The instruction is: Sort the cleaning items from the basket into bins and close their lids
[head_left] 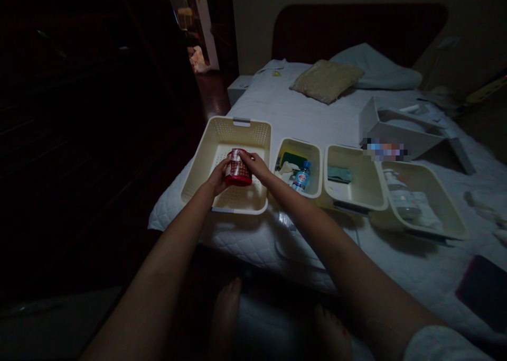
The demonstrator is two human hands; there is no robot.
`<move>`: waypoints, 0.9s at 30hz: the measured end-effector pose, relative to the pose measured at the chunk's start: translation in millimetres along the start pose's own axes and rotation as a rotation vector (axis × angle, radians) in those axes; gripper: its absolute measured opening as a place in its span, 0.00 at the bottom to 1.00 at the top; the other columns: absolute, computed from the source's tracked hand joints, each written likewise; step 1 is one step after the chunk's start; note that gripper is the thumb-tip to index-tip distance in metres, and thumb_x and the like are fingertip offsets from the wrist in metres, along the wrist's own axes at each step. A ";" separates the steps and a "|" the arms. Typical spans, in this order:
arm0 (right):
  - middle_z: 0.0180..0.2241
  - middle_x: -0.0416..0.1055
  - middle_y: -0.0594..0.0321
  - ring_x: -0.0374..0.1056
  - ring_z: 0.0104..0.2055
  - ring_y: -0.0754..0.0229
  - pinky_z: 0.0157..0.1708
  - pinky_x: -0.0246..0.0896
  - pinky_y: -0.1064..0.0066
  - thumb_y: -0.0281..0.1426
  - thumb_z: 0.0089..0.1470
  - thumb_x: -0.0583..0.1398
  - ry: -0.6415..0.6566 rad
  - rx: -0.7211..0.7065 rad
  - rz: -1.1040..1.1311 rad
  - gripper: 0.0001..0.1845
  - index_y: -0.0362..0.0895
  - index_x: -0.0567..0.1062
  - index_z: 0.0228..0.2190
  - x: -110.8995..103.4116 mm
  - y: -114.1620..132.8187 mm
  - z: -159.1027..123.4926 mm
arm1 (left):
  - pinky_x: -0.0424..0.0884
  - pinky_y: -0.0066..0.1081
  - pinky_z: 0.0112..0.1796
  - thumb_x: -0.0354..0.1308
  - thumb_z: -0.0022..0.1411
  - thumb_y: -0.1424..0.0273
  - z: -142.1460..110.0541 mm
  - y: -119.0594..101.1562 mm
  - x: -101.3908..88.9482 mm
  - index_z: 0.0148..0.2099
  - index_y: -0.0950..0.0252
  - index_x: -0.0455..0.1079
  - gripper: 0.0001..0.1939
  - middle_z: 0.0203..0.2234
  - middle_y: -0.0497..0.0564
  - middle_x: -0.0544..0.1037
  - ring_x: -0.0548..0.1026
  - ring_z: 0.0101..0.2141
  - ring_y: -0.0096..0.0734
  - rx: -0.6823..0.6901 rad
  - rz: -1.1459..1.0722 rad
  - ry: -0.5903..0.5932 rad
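Observation:
Both hands hold a red canister (239,169) with a checked pattern and a bright red end facing me. My left hand (218,178) grips its left side, and my right hand (255,166) is wrapped on its right side with the thumb on top. The canister is over a large cream basket (192,173) with perforated walls, whose visible floor is bare. Whether the canister touches the basket floor, I cannot tell.
Right of the basket stand three smaller cream bins: one (318,163) with a blue-capped bottle (301,176), one (358,184) with a folded green cloth (339,174), one (451,213) with a pump bottle (402,197). Beyond are a grey box (420,136) and a pillow (327,80).

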State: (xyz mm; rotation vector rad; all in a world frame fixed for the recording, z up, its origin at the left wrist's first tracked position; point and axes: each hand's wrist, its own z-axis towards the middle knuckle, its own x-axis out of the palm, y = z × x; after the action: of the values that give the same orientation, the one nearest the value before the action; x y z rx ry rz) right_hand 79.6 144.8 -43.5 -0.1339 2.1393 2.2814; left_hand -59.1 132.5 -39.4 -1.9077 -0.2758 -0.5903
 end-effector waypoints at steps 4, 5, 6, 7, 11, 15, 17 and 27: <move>0.28 0.72 0.60 0.67 0.29 0.64 0.34 0.65 0.68 0.50 0.47 0.58 0.078 0.017 0.116 0.24 0.40 0.73 0.31 -2.0 9.0 -4.4 | 0.72 0.33 0.36 0.55 0.56 0.64 1.7 0.6 -1.8 0.50 0.68 0.67 0.20 0.32 0.54 0.78 0.76 0.31 0.33 0.013 0.012 0.015; 0.27 0.72 0.61 0.66 0.28 0.64 0.34 0.65 0.67 0.49 0.46 0.59 0.078 0.027 0.131 0.24 0.40 0.73 0.31 -2.6 11.1 -5.8 | 0.72 0.33 0.36 0.55 0.56 0.64 2.0 0.6 -2.1 0.50 0.68 0.67 0.21 0.33 0.54 0.78 0.76 0.31 0.33 0.010 0.019 0.014; 0.27 0.72 0.61 0.66 0.28 0.65 0.34 0.66 0.67 0.48 0.45 0.60 0.072 0.039 0.140 0.23 0.40 0.73 0.30 -3.2 12.9 -7.0 | 0.72 0.33 0.35 0.55 0.56 0.64 2.1 0.5 -2.2 0.51 0.68 0.67 0.21 0.33 0.55 0.78 0.76 0.31 0.33 0.005 0.026 0.009; 0.26 0.71 0.61 0.66 0.28 0.65 0.33 0.66 0.67 0.48 0.45 0.60 0.070 0.051 0.143 0.22 0.39 0.72 0.30 -3.8 14.1 -8.0 | 0.72 0.32 0.35 0.56 0.56 0.63 2.1 0.2 -2.0 0.51 0.67 0.66 0.21 0.33 0.54 0.77 0.76 0.31 0.33 0.000 0.033 -0.001; 0.29 0.71 0.62 0.66 0.31 0.64 0.35 0.66 0.67 0.46 0.44 0.61 0.006 0.064 0.139 0.21 0.40 0.71 0.31 -4.0 12.7 -8.3 | 0.72 0.30 0.33 0.57 0.55 0.63 1.6 -1.5 0.1 0.50 0.65 0.67 0.21 0.33 0.53 0.77 0.76 0.29 0.31 -0.007 0.057 -0.050; 0.36 0.70 0.63 0.67 0.37 0.64 0.39 0.65 0.67 0.44 0.43 0.62 -0.126 0.036 0.177 0.22 0.44 0.68 0.36 -1.6 8.4 -5.2 | 0.72 0.30 0.34 0.56 0.56 0.63 3.3 -2.7 -0.5 0.49 0.66 0.67 0.20 0.35 0.53 0.77 0.75 0.30 0.30 0.015 0.042 -0.006; 0.38 0.70 0.62 0.68 0.39 0.63 0.39 0.65 0.67 0.44 0.43 0.61 -0.154 0.042 0.216 0.21 0.44 0.67 0.36 -1.3 9.2 -4.7 | 0.72 0.31 0.36 0.55 0.57 0.62 4.1 -3.3 -2.6 0.48 0.67 0.68 0.20 0.35 0.54 0.77 0.75 0.31 0.30 0.025 0.023 0.029; 0.43 0.70 0.61 0.69 0.40 0.62 0.39 0.65 0.67 0.44 0.40 0.63 -0.153 0.112 0.385 0.27 0.46 0.67 0.41 -10.9 17.9 -6.6 | 0.72 0.31 0.40 0.56 0.56 0.71 1.1 -3.7 -3.0 0.41 0.66 0.71 0.10 0.37 0.55 0.77 0.74 0.35 0.31 -0.008 0.014 0.064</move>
State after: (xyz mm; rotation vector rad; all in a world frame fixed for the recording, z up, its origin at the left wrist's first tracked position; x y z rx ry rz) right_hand 89.6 137.6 -25.4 0.4791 2.3707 2.2460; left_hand -63.0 135.2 -38.3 -1.8927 -0.2185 -0.6426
